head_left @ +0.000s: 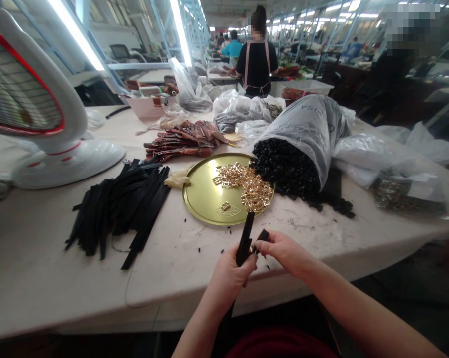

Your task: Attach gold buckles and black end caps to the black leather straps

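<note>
Black strap (244,238) at five o'clock from gold tray (202,191). I see left hand (229,273) clamped round it, right hand (280,249) pinching short black end (262,235). Likely light, bendable, sturdy; I'd grip flat faces beside small gold buckle (253,249).

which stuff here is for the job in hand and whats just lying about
Likely in the job:
black strapping in the left hand and right hand
gold-coloured buckles
round tray
pile of black strips

Probably just lying about:
white fan
brown patterned strips
</note>
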Tool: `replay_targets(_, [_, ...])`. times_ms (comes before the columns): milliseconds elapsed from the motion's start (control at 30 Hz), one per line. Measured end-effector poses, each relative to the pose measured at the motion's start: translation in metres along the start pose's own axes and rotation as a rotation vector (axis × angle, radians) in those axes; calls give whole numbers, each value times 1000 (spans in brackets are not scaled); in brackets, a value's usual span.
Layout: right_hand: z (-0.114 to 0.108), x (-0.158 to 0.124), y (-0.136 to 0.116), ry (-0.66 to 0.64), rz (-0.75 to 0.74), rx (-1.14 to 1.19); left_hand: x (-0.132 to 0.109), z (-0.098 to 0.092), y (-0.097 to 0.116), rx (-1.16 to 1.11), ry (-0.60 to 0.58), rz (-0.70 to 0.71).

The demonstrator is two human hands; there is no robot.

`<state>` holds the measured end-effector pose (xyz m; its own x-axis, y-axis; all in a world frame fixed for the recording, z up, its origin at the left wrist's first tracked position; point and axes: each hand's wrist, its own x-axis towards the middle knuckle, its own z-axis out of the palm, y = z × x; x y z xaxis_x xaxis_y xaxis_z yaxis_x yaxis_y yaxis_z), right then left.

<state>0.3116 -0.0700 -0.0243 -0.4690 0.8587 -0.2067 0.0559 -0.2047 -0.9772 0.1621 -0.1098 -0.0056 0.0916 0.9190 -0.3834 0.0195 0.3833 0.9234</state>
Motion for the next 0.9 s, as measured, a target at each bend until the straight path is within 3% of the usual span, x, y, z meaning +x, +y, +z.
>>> replay_targets(67, [3,-2,0,117,-111,-195,1,4,0,0,19,-1])
replay_targets(167, [8,-7,-2,339,-409,-618,2,11,1,-19,74,12])
replay_targets(267, [9,-9,-4,389,-580,-807,3,14,1,-46,94,56])
replay_targets(400, [10,-10,-5,418,-493,-592,3,12,1,-58,91,64])
replay_targets(533, [16,-21,-8,316,-391,-385,1,12,0,-19,177,62])
replay_targets(633, [16,-31,-8,228,-388,-343,1,13,-2,-12,147,23])
replay_targets(733, [-3,-32,-6,187,-404,-391,4,11,-5,-23,124,-21])
replay_targets(800, [-28,-25,-6,302,-386,-493,7,9,-6,-64,163,-48])
replay_targets(900, [-73,-6,-10,587,-374,-738,12,10,-2,-141,158,-72])
